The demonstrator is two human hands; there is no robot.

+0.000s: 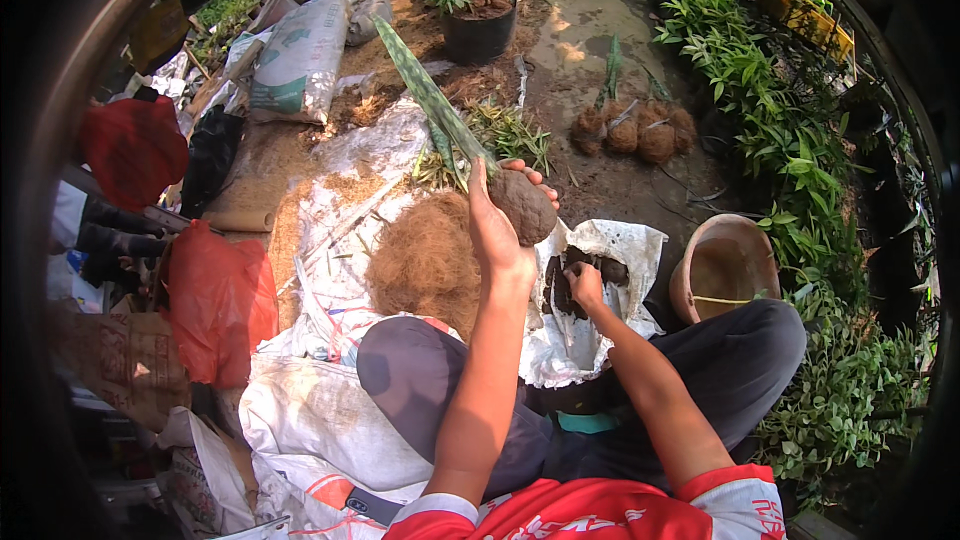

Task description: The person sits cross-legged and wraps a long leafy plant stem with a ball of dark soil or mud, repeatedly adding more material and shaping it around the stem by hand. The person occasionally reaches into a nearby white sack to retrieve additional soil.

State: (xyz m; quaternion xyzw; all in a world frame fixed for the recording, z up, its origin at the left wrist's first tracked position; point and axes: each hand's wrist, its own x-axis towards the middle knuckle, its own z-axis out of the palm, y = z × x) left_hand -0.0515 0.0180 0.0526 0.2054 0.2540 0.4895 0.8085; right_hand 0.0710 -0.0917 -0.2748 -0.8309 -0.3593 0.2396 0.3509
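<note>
My left hand [495,220] is closed around a snake plant [425,85] with long mottled green leaves, held tilted up to the left. A smooth, rounded ball of brown mud [523,208] covers its base and rests in the palm and fingers. Lower and to the right, my right hand [586,287] reaches into an opened white sack [632,240] lying between my legs. Its fingers are bunched together against dark wet soil [562,292] in the sack, their tips partly hidden. Just left of my hands lies a pile of brown coconut fibre [425,258].
Several fibre-wrapped plant balls [655,138] stand ahead on the right. A clay pot [727,265] is beside my right knee, before a row of green plants [740,70]. A black potted plant [478,30] stands farther away. Leftward are a red plastic bag [220,300] and a filled sack [300,65].
</note>
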